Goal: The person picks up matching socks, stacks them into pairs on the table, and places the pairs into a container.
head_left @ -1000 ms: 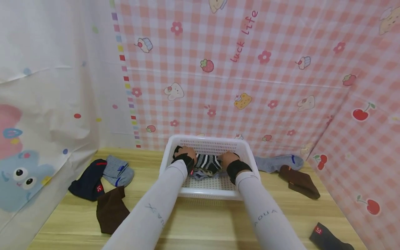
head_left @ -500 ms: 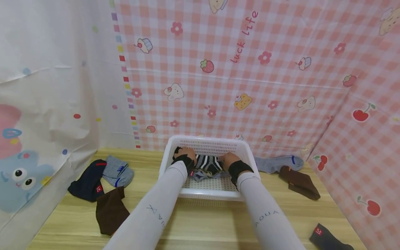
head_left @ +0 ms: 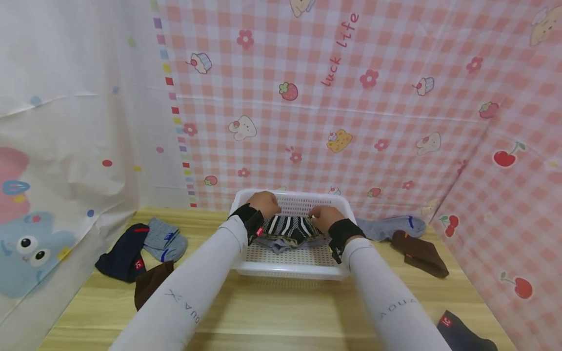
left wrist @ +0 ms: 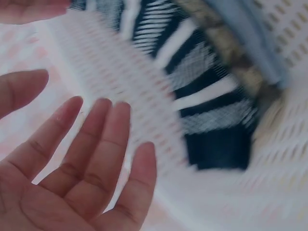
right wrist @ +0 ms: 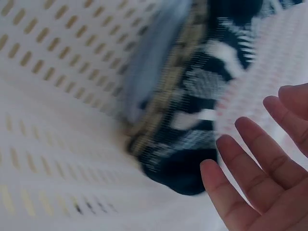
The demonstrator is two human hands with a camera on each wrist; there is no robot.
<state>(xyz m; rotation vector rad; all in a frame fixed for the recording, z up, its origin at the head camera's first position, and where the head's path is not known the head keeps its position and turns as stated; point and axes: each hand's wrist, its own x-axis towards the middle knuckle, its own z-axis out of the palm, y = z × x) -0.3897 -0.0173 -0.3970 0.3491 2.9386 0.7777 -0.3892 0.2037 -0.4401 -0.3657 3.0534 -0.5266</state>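
Observation:
A black-and-white patterned sock (head_left: 291,228) lies across a white perforated basket (head_left: 291,269). Beneath it show the edges of a beige patterned sock (left wrist: 231,50) and a pale blue-grey one (right wrist: 156,62). Over the basket's left end is my left hand (head_left: 263,204), its fingers spread and apart from the socks in the left wrist view. My right hand (head_left: 327,217) is at the right end of the stack, fingers loosely extended. In the right wrist view its fingertips (right wrist: 209,168) lie close beside the patterned sock's dark toe; whether they touch I cannot tell.
To the left lie a navy sock (head_left: 125,253), a folded grey sock (head_left: 164,239) and a brown sock (head_left: 151,282). On the right are a grey sock (head_left: 391,228), a brown sock (head_left: 419,253) and a dark grey sock (head_left: 465,334). A checkered cloth wall (head_left: 272,146) stands behind.
My left hand has lifted off the left end of the socks, up and slightly back. My right hand has risen a little from the right end. The sock stack stays in the basket.

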